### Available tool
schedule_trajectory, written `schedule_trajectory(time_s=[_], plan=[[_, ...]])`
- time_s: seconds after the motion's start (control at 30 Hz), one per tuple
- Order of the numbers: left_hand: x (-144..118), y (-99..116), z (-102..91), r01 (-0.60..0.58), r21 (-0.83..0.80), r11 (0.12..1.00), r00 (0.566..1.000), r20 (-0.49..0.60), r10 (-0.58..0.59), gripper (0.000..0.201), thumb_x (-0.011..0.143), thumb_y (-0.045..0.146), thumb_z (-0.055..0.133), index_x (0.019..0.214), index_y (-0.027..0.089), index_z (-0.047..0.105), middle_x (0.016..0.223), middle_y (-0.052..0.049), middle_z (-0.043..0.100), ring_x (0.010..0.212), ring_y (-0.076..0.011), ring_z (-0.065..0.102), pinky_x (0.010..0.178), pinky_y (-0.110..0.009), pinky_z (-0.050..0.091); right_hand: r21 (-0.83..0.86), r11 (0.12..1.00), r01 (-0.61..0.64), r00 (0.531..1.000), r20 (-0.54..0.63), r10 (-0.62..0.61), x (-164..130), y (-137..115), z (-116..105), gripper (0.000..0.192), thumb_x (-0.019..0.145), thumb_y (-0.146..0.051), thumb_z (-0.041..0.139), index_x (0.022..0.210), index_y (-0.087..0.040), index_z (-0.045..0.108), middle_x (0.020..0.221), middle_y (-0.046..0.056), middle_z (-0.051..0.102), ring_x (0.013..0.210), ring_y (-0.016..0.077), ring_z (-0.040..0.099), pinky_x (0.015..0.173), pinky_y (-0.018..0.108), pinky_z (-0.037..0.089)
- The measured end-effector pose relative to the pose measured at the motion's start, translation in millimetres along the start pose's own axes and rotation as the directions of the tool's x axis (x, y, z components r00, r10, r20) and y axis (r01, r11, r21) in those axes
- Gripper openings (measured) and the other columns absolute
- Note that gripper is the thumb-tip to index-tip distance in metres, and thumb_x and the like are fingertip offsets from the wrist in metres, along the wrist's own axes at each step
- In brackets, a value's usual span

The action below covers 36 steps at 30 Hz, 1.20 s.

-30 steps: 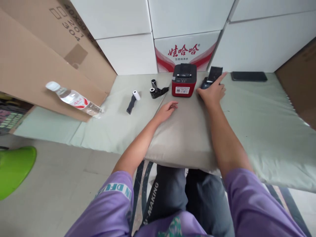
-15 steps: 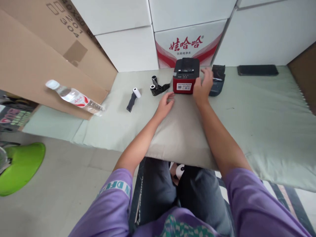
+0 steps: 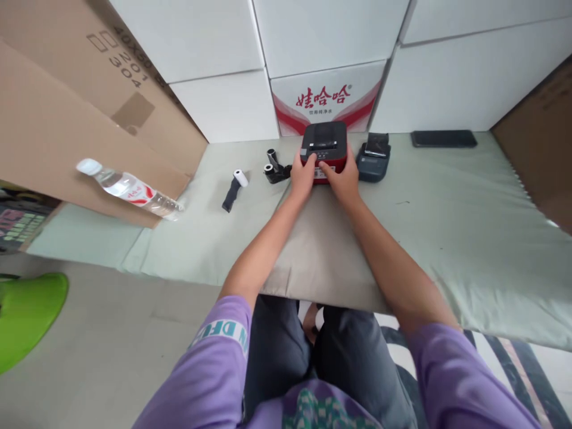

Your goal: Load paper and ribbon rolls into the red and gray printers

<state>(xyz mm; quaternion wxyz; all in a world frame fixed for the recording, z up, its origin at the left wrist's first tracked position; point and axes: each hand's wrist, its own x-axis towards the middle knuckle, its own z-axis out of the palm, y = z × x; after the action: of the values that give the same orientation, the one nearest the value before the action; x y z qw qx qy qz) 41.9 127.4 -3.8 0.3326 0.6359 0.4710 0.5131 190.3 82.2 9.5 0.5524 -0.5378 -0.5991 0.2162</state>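
A red and black receipt printer [image 3: 325,143] stands on the cloth-covered surface, gripped from both sides. My left hand [image 3: 304,174] wraps its left side, thumb on the front edge. On the opposite side my right hand [image 3: 345,177] holds it, thumb across the front label. Just right of it sits a smaller dark blue portable printer [image 3: 373,165] with black paper sticking out of its top. Close to my left hand lie black-coated paper rolls [image 3: 273,170], partly unwound. Farther left is a white paper roll [image 3: 240,177] with a dark strip trailing from it.
A water bottle [image 3: 134,189] leans by a tall cardboard box [image 3: 89,107] at left. White cartons [image 3: 223,107] are stacked along the back. A black phone-like slab [image 3: 444,139] lies at the back right. A bright green object [image 3: 31,316] is on the floor.
My right hand has left the gap beside the portable printer and closed on the receipt printer's right side. My left hand has moved up onto its left side. The camera view has shifted slightly.
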Motion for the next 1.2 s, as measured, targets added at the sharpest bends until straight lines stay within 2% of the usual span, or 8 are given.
schedule_trajectory(time_s=[0.3, 0.43, 0.57, 0.63, 0.73, 0.87, 0.97, 1.2], plan=[[-173.0, 71.9, -37.5, -0.02, 0.08, 0.997, 1.0, -0.01, 0.021, 0.087, 0.106, 0.081, 0.051, 0.174, 0.028, 0.037, 0.17, -0.012, 0.059, 0.167, -0.034, 0.046, 0.137, -0.046, 0.041, -0.021, 0.998, -0.064, 0.996, 0.068, 0.065, -130.1, -63.8, -59.2, 0.094, 0.087, -0.068, 0.08, 0.167, -0.031, 0.048, 0.157, 0.017, 0.066, 0.145, 0.045, 0.064, 0.124, 0.068, 0.054], [-187.1, 65.1, -40.8, -0.018, 0.062, 0.998, 1.0, 0.01, 0.017, 0.097, 0.1, 0.085, 0.059, 0.172, 0.024, 0.041, 0.166, -0.016, 0.063, 0.159, -0.0372, 0.055, 0.135, -0.05, 0.044, -0.066, 0.994, -0.092, 0.994, 0.058, 0.096, -153.1, -60.0, -63.8, 0.097, 0.087, -0.062, 0.078, 0.169, -0.023, 0.042, 0.162, 0.022, 0.06, 0.144, 0.0429, 0.064, 0.119, 0.067, 0.057], [-149.5, 41.1, -54.5, -0.21, 0.082, 0.974, 0.977, -0.008, 0.211, 0.08, 0.107, 0.081, 0.045, 0.166, 0.026, 0.05, 0.172, -0.016, 0.055, 0.163, -0.0355, 0.05, 0.134, -0.051, 0.043, -0.243, 0.912, 0.329, 0.942, 0.02, -0.335, -170.6, -86.0, -63.5, 0.079, 0.095, -0.043, 0.073, 0.165, -0.02, 0.045, 0.161, 0.023, 0.059, 0.15, 0.0399, 0.058, 0.121, 0.065, 0.051], [-123.6, 28.0, -63.0, -0.402, 0.083, 0.912, 0.915, 0.001, 0.403, 0.069, 0.111, 0.077, 0.039, 0.154, 0.028, 0.061, 0.165, -0.014, 0.061, 0.158, -0.0334, 0.055, 0.131, -0.051, 0.044, -0.14, 0.707, 0.693, 0.717, 0.235, -0.657, -190.6, -107.6, -52.3, 0.047, 0.101, -0.031, 0.064, 0.146, -0.019, 0.061, 0.132, 0.018, 0.076, 0.128, 0.0335, 0.07, 0.108, 0.056, 0.058], [-100.1, 11.9, -70.1, -0.579, 0.084, 0.811, 0.812, -0.024, 0.583, 0.053, 0.113, 0.069, 0.043, 0.122, 0.027, 0.073, 0.12, -0.011, 0.076, 0.119, -0.0287, 0.072, 0.107, -0.047, 0.057, 0.41, 0.356, 0.84, -0.008, 0.665, -0.747, -234.6, -133.6, -15.1, 0.02, 0.108, -0.029, 0.056, 0.105, -0.018, 0.072, 0.091, 0.008, 0.079, 0.087, 0.0245, 0.074, 0.076, 0.041, 0.057], [-102.7, 6.8, -72.5, -0.657, 0.043, 0.752, 0.754, 0.042, 0.656, 0.032, 0.116, 0.044, 0.048, 0.12, 0.024, 0.073, 0.081, -0.001, 0.063, 0.068, -0.0149, 0.057, 0.067, -0.03, 0.049, 0.602, 0.491, 0.63, -0.496, 0.798, -0.342, -296.5, -143.6, 45.3, 0.019, 0.105, -0.019, 0.058, 0.102, -0.021, 0.076, 0.102, 0.007, 0.086, 0.101, 0.0289, 0.082, 0.067, 0.04, 0.052], [-107.5, 12.9, -76.2, -0.745, 0.016, 0.667, 0.666, 0.092, 0.741, 0.023, 0.112, 0.034, 0.055, 0.12, 0.023, 0.073, 0.075, 0.001, 0.058, 0.063, -0.0135, 0.05, 0.063, -0.027, 0.043, 0.635, 0.534, 0.558, -0.602, 0.753, -0.266, -322.5, -139.7, 69.9, 0.014, 0.102, -0.02, 0.064, 0.096, -0.027, 0.074, 0.103, -0.001, 0.088, 0.1, 0.0238, 0.084, 0.058, 0.033, 0.044], [-108.7, 19.1, -74.6, -0.757, -0.056, 0.651, 0.641, 0.135, 0.756, 0.024, 0.105, 0.023, 0.054, 0.121, 0.023, 0.071, 0.081, 0.0, 0.06, 0.062, -0.0119, 0.052, 0.06, -0.026, 0.041, 0.559, 0.61, 0.561, -0.585, 0.79, -0.186, -317.9, -130.5, 68.0, 0.02, 0.107, -0.037, 0.061, 0.116, -0.025, 0.073, 0.119, 0.004, 0.086, 0.111, 0.0263, 0.083, 0.056, 0.036, 0.039]])
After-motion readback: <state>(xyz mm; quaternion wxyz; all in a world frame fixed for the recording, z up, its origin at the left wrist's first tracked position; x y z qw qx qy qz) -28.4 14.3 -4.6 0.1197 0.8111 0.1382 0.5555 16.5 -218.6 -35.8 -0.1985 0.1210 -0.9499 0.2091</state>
